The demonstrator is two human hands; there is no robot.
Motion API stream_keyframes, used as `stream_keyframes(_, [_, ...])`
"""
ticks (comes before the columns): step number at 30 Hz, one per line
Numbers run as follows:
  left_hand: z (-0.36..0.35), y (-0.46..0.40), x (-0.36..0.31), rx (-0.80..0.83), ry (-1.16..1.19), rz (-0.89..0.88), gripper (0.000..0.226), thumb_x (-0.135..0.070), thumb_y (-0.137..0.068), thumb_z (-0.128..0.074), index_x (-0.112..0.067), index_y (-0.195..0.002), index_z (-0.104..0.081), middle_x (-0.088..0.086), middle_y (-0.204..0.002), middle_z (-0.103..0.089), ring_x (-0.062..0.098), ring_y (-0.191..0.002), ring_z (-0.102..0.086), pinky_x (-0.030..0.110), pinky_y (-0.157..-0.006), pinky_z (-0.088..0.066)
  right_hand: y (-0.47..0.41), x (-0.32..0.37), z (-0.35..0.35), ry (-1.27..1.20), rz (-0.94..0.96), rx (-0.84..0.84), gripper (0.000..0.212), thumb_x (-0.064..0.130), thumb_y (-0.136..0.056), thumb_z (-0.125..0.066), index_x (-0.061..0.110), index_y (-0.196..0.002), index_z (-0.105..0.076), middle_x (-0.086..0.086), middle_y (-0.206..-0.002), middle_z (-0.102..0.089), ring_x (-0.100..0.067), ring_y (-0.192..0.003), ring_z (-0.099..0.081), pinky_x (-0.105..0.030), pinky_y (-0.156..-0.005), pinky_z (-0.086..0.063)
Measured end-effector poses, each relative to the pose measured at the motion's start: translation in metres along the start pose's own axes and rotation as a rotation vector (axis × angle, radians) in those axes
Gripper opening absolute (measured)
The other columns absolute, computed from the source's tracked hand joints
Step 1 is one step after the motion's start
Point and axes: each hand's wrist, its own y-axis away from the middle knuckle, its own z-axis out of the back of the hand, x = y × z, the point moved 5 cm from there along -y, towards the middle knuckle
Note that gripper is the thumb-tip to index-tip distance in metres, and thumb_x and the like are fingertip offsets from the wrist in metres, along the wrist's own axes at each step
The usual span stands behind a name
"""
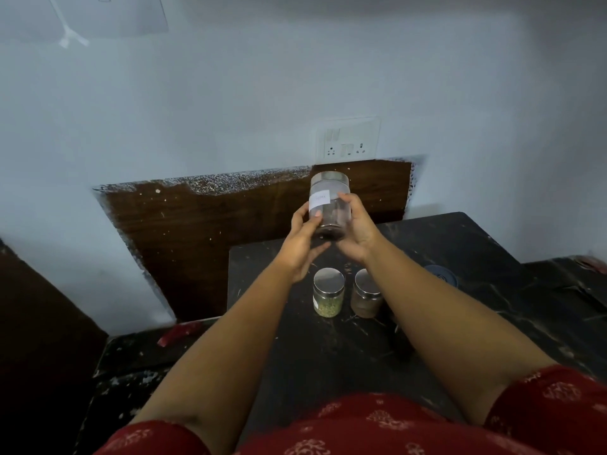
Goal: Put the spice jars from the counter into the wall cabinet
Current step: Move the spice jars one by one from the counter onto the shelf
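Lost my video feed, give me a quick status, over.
Both hands, left hand and right hand, grip the labelled jar, lifted off the counter. Two jars remain there. Cabinet out of view.

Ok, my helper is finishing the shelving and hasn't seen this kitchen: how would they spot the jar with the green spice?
Start at the black stone counter below the wall socket. Two steel-lidded jars stand side by side near its middle, under the person's hands. The green spice jar is the left one, with pale green contents; its neighbour, the brown spice jar, is partly hidden by the right forearm.
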Motion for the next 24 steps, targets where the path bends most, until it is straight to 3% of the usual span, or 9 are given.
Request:
stream_keyframes(3, [-0.004, -0.001, -0.004, 0.0, -0.04, -0.034, 0.065, -0.029, -0.091, -0.064, -0.032, -0.146, -0.029, 0.01, -0.133, -0.055, 0.023, -0.123, -0.055, 0.042, -0.103, -0.047, -0.003, 0.002, 0.005, 0.112, 0.059, -0.095, 0.044, 0.049, -0.091, -0.05, 0.016, -0.117, -0.064, -0.01, -0.103, -0.073, -0.025, -0.1, -0.066, -0.038, -0.088, -0.051])
stream_keyframes(7, [-0.003, 0.001, -0.006, -0.043, -0.156, -0.077, 0.07, -0.027, -0.089, -0.068, -0.034, -0.145, -0.026, 0.009, -0.133, -0.052, 0.024, -0.125, -0.052, 0.042, -0.102, -0.047, -0.005, 0.004, 0.009, 0.334, 0.108, -0.201, 0.057, 0.05, -0.09, -0.059, 0.011, -0.131, -0.056, -0.016, -0.119, -0.067, -0.03, -0.111, -0.065, -0.048, -0.101, -0.048])
stream_keyframes(11, [-0.001, 0.003, -0.011, -0.074, -0.298, -0.136, 0.087, -0.022, -0.082, -0.076, -0.038, -0.145, -0.018, 0.008, -0.141, -0.042, 0.025, -0.131, -0.044, 0.044, -0.103, -0.046, -0.002, 0.002, 0.008, 0.43, 0.13, -0.164, 0.047, 0.051, -0.095, -0.049, 0.017, -0.126, -0.059, -0.013, -0.121, -0.067, -0.027, -0.111, -0.064, -0.045, -0.1, -0.049])
stream_keyframes(15, [0.001, 0.005, -0.013, -0.121, -0.363, -0.164, 0.1, -0.025, -0.077, -0.081, -0.036, -0.149, -0.013, 0.009, -0.146, -0.033, 0.025, -0.135, -0.037, 0.049, -0.107, -0.043, 0.0, -0.003, 0.005, 0.288, 0.113, -0.091, 0.051, 0.057, -0.097, -0.039, 0.023, -0.129, -0.059, -0.01, -0.123, -0.067, -0.026, -0.115, -0.062, -0.042, -0.099, -0.049])
stream_keyframes(17, [0.003, 0.005, -0.013, -0.133, -0.351, -0.166, 0.101, -0.024, -0.078, -0.08, -0.036, -0.151, -0.01, 0.009, -0.147, -0.031, 0.026, -0.136, -0.037, 0.048, -0.107, -0.042, -0.001, -0.004, 0.002, 0.369, 0.086, -0.015, 0.038, 0.043, -0.095, -0.054, 0.023, -0.126, -0.06, -0.009, -0.121, -0.068, -0.025, -0.115, -0.062, -0.038, -0.095, -0.05])
stream_keyframes(19, [0.006, 0.006, -0.013, -0.133, -0.352, -0.169, 0.099, -0.017, -0.08, -0.078, -0.034, -0.152, -0.011, 0.009, -0.147, -0.032, 0.028, -0.135, -0.039, 0.051, -0.107, -0.043, -0.001, -0.005, 0.001, 0.491, 0.042, 0.029, 0.049, 0.017, -0.086, -0.069, 0.02, -0.132, -0.054, -0.009, -0.124, -0.065, -0.025, -0.116, -0.06, -0.036, -0.091, -0.05])
stream_keyframes(21, [0.008, 0.006, -0.011, -0.127, -0.373, -0.17, 0.097, -0.011, -0.08, -0.077, -0.034, -0.15, -0.015, 0.009, -0.146, -0.033, 0.028, -0.134, -0.04, 0.053, -0.104, -0.045, -0.001, -0.008, 0.002, 0.512, 0.004, 0.024, 0.063, 0.0, -0.078, -0.072, 0.02, -0.133, -0.049, -0.009, -0.125, -0.062, -0.025, -0.117, -0.058, -0.034, -0.086, -0.052])
stream_keyframes(24, [0.009, 0.005, -0.008, -0.118, -0.352, -0.167, 0.096, -0.006, -0.079, -0.077, -0.032, -0.149, -0.018, 0.01, -0.145, -0.034, 0.029, -0.133, -0.041, 0.053, -0.104, -0.046, -0.002, -0.01, 0.004, 0.488, 0.014, -0.008, 0.07, -0.007, -0.076, -0.07, 0.017, -0.137, -0.046, -0.011, -0.125, -0.061, -0.028, -0.118, -0.057, -0.036, -0.089, -0.053])
